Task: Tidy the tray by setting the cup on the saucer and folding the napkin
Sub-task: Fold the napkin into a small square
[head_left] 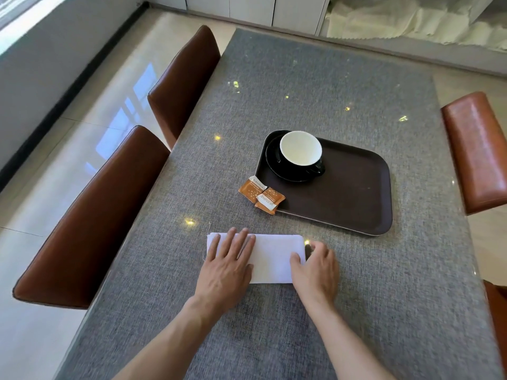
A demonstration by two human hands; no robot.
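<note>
A black cup [301,152] with a white inside stands on a black saucer [274,165] in the far left corner of the dark brown tray [351,198]. A white napkin [271,256] lies folded into a rectangle on the grey table, in front of the tray. My left hand [227,264] lies flat on the napkin's left half, fingers straight. My right hand [315,267] sits at the napkin's right end, thumb on top and fingers curled round the edge.
Two torn orange sugar packets [260,194] lie at the tray's near left edge, one partly on its rim. Brown leather chairs [90,220] stand along the left side of the table, and another chair [477,149] on the right.
</note>
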